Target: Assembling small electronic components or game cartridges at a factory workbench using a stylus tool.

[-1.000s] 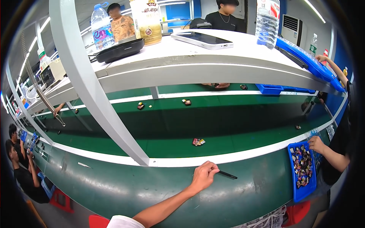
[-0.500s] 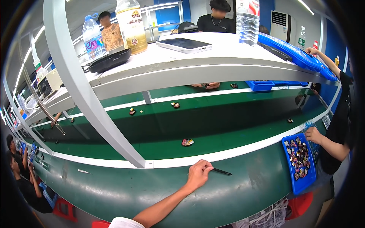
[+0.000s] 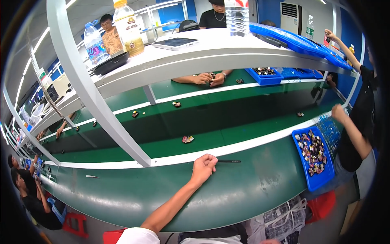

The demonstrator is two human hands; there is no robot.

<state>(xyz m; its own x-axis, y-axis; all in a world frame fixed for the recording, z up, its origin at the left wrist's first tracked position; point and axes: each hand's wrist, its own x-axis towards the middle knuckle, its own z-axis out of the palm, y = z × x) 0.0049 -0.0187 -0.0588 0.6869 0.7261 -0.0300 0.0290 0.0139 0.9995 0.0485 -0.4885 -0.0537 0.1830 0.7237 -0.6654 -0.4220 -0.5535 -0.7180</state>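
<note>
My left hand (image 3: 204, 166) is closed with its fingers pinched together. From it a slim black tool (image 3: 229, 161), perhaps tweezers, points to the right, just above the green worktop (image 3: 162, 195). Its gripped end is hidden by my fingers. Beyond the white rail, nearest this hand, a small cluster of dark, red and yellowish parts (image 3: 187, 139) lies on the green belt (image 3: 219, 140). A sliver of skin tone at the lower edge may be my right hand (image 3: 270, 241); no fingers show there.
A blue tray (image 3: 302, 162) full of small parts stands at the right, beside a co-worker in black. A white shelf (image 3: 183, 61) with bottles and a phone spans above the belt. A grey post (image 3: 97, 93) rises at left. A thin pale strip (image 3: 92, 176) lies on the worktop.
The whole view has shifted, and my left hand still grips the slim black tool. The co-worker at right has raised both hands. Across the belt, another person's hands show more fully.
</note>
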